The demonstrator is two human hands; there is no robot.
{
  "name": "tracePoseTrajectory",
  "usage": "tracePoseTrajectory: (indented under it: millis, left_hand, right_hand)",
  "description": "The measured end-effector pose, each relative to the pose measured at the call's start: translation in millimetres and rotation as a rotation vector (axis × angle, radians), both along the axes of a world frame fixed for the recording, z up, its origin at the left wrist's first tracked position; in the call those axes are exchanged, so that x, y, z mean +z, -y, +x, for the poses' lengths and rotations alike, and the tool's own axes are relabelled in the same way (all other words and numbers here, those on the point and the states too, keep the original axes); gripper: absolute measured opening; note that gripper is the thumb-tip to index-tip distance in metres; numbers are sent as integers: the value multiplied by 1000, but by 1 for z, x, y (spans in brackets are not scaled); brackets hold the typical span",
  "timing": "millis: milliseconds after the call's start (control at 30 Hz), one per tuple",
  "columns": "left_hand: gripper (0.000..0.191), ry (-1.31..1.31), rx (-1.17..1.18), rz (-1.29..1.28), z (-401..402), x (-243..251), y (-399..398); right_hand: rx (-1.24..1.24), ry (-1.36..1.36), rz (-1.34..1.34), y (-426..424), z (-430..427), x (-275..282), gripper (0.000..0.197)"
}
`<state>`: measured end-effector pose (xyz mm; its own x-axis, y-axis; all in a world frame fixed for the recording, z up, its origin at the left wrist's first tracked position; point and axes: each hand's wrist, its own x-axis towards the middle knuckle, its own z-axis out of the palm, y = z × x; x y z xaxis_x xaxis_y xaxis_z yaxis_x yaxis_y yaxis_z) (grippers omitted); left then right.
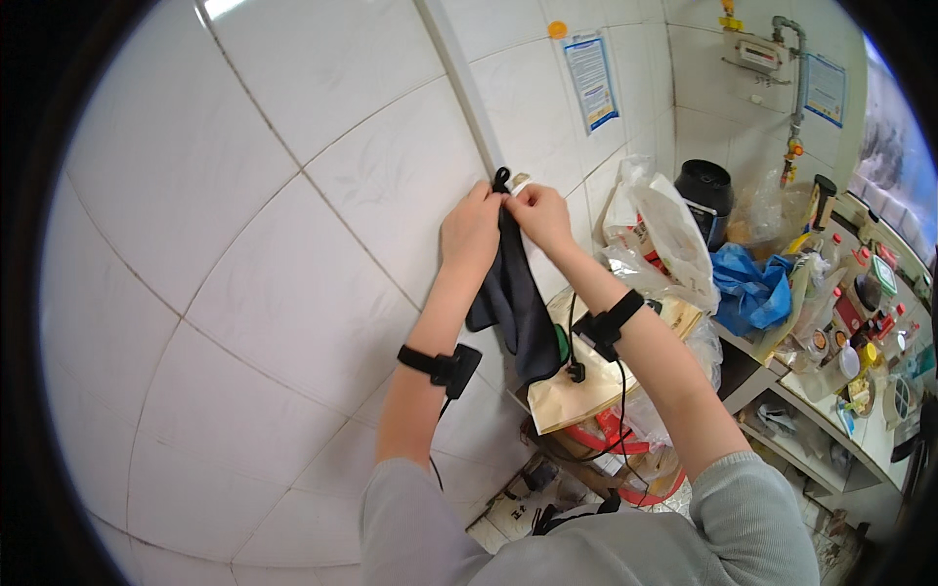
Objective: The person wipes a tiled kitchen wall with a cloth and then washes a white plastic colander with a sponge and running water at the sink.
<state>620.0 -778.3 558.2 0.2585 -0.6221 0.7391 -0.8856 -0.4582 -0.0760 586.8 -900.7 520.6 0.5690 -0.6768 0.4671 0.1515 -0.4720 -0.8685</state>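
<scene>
Against the white tiled wall hangs a dark grey cloth [511, 293], its black loop standing up above my fingers. My left hand [471, 225] pinches the cloth's top edge from the left. Close beside it, my right hand [539, 214] has thumb and fingertips closed at the same top corner, near a small whitish wall fitting [521, 183] that is partly hidden. Below my hands the cloth falls in folds, with a bit of green showing at its lower right edge. Black straps with small devices sit around both forearms.
A pale trunking strip [462, 80] runs down the wall to my hands. At right are a white plastic bag [663, 234], a blue plastic bag [751, 289] and a counter crowded with bottles and jars. A plug on a black cable lies on brown paper [586, 395] under the cloth.
</scene>
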Motion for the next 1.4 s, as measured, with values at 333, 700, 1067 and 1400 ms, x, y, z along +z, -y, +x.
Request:
tracePoseTrajectory:
  millis: [333, 700, 1067, 1400]
  left_hand:
    - [25, -101, 16, 111, -9, 3, 3]
    - [12, -43, 50, 195, 6, 17, 3]
    - [19, -47, -90, 222, 10, 15, -4]
    - [15, 48, -105, 167, 24, 16, 3]
  right_hand:
    - [-201, 201, 10, -22, 4, -3, 28]
    - [-144, 182, 14, -25, -3, -4, 28]
    - [-117, 183, 51, -23, 3, -6, 31]
    - [-108, 166, -3, -25, -5, -4, 32]
